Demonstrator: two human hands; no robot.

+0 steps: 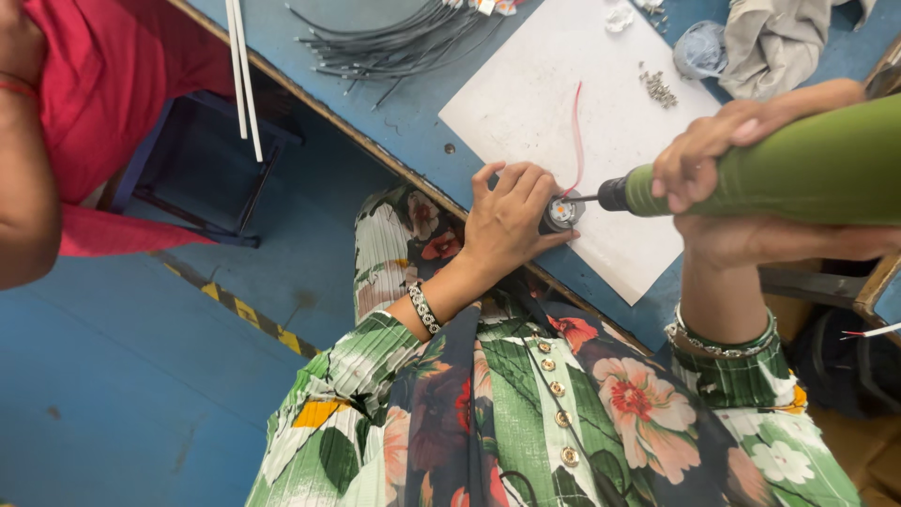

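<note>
A small round metal part [561, 213] with a thin red wire [575, 141] is pinned on a white sheet [526, 94] near the blue counter's [375, 103] front edge. The left hand [507, 221] is curled around it, fingers closed on its side. The bit of a green, smooth-bodied electric screwdriver [779, 174] is set against the part; the right hand [741, 188] is wrapped tight round the barrel. Farther back, loose screws [659, 86], a bundle of grey cables [394, 42] and crumpled cloth [784, 38] are noted.

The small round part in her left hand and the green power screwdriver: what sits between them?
In the head view, only the screwdriver's thin metal bit and black nose span it, above the white sheet.
</note>
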